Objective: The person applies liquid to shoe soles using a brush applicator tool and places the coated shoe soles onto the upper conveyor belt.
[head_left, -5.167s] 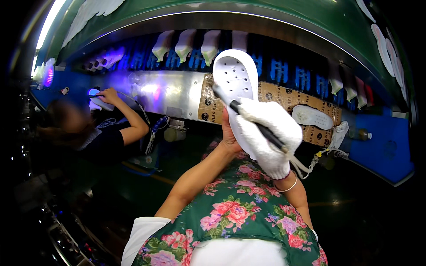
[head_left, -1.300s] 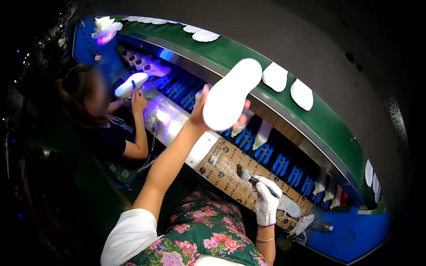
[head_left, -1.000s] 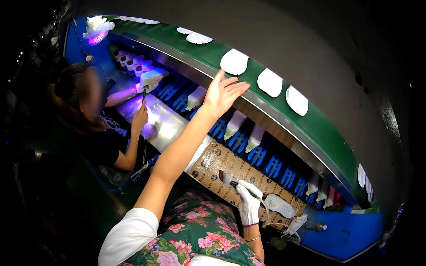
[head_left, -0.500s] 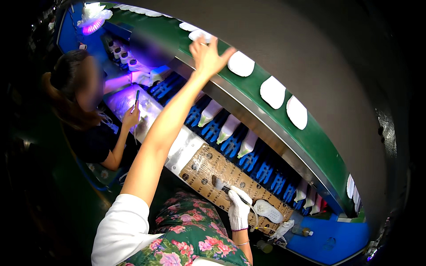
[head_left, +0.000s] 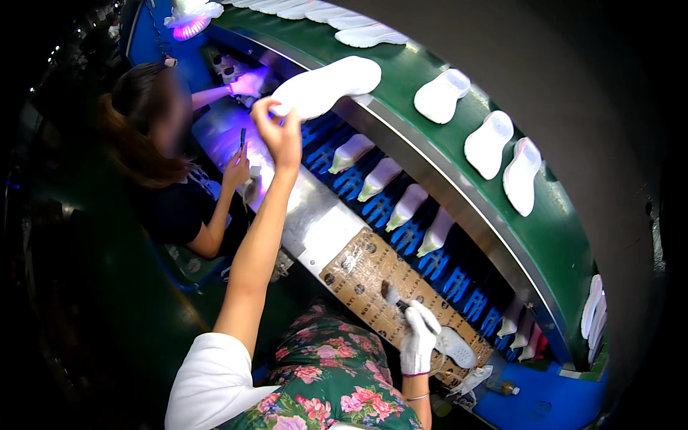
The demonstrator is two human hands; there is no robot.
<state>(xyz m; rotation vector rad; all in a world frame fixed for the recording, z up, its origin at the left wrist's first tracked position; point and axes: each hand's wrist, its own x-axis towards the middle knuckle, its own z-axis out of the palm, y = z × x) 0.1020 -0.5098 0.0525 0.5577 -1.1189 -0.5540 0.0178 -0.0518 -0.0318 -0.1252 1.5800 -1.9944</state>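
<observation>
My bare left hand (head_left: 279,136) pinches one end of a white shoe sole (head_left: 331,86), raised over the edge of the green shelf (head_left: 405,97). The sole's other end extends toward the far right. Lower down, my gloved right hand (head_left: 418,342) grips a brush (head_left: 390,294), its bristles above the cardboard-covered ledge (head_left: 364,274). Beside that hand, a greyish-white sole (head_left: 457,347) with small dots lies on the cardboard. A thin pale cord or tube hangs next to the glove.
Shoe lasts with pale covers (head_left: 380,178) move-line style sit among blue holders (head_left: 432,261) between ledge and shelf. Several white soles (head_left: 489,143) rest on the shelf. At left a co-worker (head_left: 186,179) reaches under purple light. A small bottle (head_left: 503,387) lies at lower right.
My left hand has taken a white sole off the green shelf and drawn it left, toward me. The right hand keeps the brush; the whole view has shifted.
</observation>
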